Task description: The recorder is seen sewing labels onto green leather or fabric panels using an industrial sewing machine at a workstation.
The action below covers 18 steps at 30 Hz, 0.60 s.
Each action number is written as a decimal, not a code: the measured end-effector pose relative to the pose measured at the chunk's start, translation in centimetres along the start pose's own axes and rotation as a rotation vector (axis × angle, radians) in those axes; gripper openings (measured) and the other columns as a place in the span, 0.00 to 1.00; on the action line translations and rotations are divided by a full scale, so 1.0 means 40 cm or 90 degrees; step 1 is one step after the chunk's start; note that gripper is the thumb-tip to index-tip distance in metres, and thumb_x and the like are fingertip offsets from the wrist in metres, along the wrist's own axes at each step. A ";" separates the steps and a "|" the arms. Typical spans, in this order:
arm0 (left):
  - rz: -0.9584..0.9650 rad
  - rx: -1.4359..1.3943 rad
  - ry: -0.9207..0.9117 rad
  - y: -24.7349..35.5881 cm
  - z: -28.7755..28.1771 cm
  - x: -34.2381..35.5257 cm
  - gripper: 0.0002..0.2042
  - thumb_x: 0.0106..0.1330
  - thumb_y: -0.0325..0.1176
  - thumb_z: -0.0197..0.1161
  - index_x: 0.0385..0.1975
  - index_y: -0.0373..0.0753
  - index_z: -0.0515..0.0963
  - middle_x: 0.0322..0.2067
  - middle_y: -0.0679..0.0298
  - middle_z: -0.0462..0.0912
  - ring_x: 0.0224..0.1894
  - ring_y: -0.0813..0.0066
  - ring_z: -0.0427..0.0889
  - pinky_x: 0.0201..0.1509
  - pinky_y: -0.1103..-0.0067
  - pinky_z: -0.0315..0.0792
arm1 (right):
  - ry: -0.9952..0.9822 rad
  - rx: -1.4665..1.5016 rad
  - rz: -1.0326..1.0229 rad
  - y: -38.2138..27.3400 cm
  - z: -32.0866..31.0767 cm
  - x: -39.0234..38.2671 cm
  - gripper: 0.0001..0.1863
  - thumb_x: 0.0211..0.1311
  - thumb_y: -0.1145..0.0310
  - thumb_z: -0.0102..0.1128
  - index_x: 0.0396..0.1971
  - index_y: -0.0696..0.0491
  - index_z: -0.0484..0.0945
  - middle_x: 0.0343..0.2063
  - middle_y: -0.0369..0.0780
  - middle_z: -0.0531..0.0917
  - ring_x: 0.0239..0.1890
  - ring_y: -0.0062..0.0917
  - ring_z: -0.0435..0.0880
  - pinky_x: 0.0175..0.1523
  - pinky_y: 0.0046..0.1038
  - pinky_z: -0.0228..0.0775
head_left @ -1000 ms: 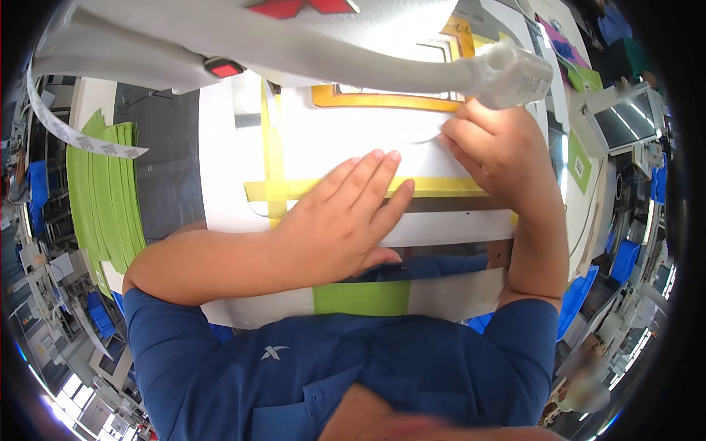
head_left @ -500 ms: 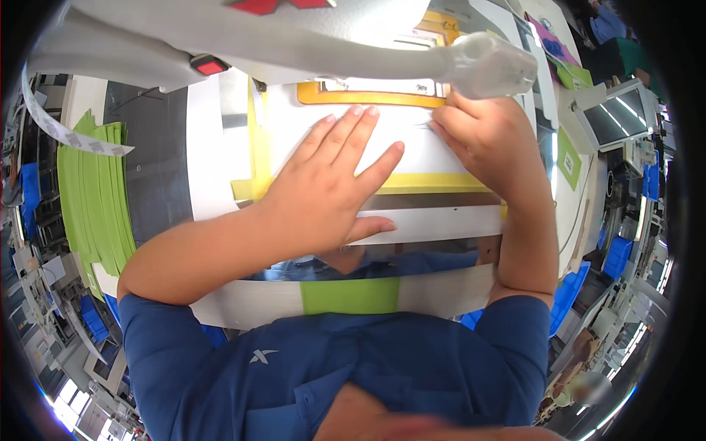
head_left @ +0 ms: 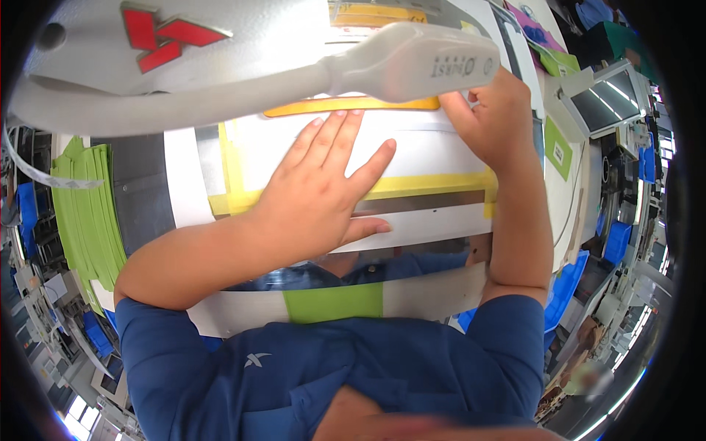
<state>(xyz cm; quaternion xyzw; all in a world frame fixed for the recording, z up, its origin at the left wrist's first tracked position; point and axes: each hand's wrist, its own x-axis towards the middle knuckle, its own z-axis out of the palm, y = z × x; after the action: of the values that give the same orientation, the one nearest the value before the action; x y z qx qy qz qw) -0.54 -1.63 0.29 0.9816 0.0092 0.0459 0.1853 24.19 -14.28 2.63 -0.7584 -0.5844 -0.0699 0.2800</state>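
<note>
The left hand (head_left: 316, 173) has moved up the white sheet (head_left: 423, 151) over the last second. Its spread fingers now reach the lower edge of the orange frame (head_left: 353, 108) in the upper middle of the picture; whether they touch it is unclear. It lies flat and grasps nothing. The right hand (head_left: 491, 121) has gone higher too, to the frame's lower right corner; its fingers are curled, but the tips are partly hidden, so whether they pinch anything cannot be told. Both hands thus sit along the frame's near side.

The view has shifted as well: the pale lamp-like head (head_left: 423, 62) on its thick neck (head_left: 206, 114) now crosses in front of most of the frame, blocking sight of its inside. A white machine casing (head_left: 272, 33) fills the upper left. Yellow tape (head_left: 419, 185) borders the sheet below and at left. A green stack (head_left: 84, 213) lies at far left; a screen (head_left: 610, 99) stands at upper right.
</note>
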 end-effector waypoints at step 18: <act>-0.008 -0.091 -0.068 -0.031 -0.001 0.021 0.45 0.65 0.61 0.71 0.78 0.46 0.65 0.72 0.31 0.63 0.73 0.33 0.67 0.76 0.51 0.61 | -0.011 0.074 0.020 -0.013 0.011 -0.003 0.05 0.59 0.73 0.69 0.35 0.50 0.88 0.30 0.39 0.84 0.30 0.37 0.83 0.35 0.35 0.75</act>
<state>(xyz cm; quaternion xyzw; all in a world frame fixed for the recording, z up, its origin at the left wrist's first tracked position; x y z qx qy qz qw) 0.31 -0.42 -0.07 0.9668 0.0021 -0.0071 0.2554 23.59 -14.06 2.38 -0.7506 -0.5780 -0.0252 0.3194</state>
